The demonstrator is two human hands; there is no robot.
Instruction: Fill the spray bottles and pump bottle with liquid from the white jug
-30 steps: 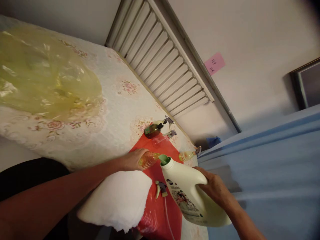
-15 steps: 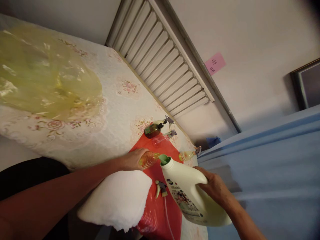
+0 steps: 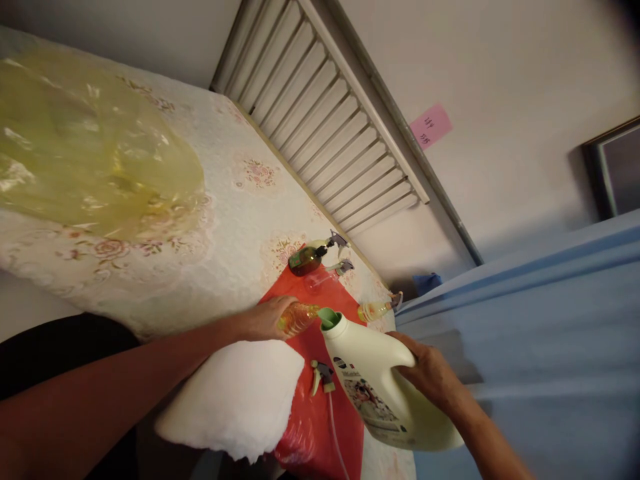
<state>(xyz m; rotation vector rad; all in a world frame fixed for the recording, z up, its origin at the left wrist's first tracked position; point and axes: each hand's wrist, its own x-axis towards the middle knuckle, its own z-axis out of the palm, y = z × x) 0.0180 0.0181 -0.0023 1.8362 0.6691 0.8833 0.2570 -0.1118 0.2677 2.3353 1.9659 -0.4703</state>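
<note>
Clasped small bottle (image 3: 299,318) in outstretched left hand (image 3: 263,319); tilted white jug (image 3: 373,377), gripped in right hand (image 3: 431,377), just right of it.

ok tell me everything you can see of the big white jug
The white jug looks like opaque plastic, with a pale green open spout, a moulded handle and a printed label on its side. It is tipped, spout aimed at the mouth of the small amber bottle in the left hand. The right hand grips its handle, holding it above the red sheet.
</note>
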